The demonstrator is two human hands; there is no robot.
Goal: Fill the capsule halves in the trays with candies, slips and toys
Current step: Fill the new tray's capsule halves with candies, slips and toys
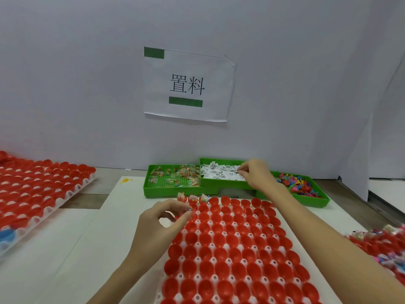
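Capsule halves (228,244) (red) — white table (72,249), grey wall (87,84)

Three green bins (175,190); three capsule trays (230,249); two hands (157,224).

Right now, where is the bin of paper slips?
In the head view, the slips bin sits at the back, between the candy bin and toy bin; the right hand reaches into it.

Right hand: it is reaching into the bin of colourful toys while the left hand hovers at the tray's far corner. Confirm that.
Not quite. In the head view the right hand is at the middle bin of paper slips, not the toys. The left hand is at the tray's far corner as stated.
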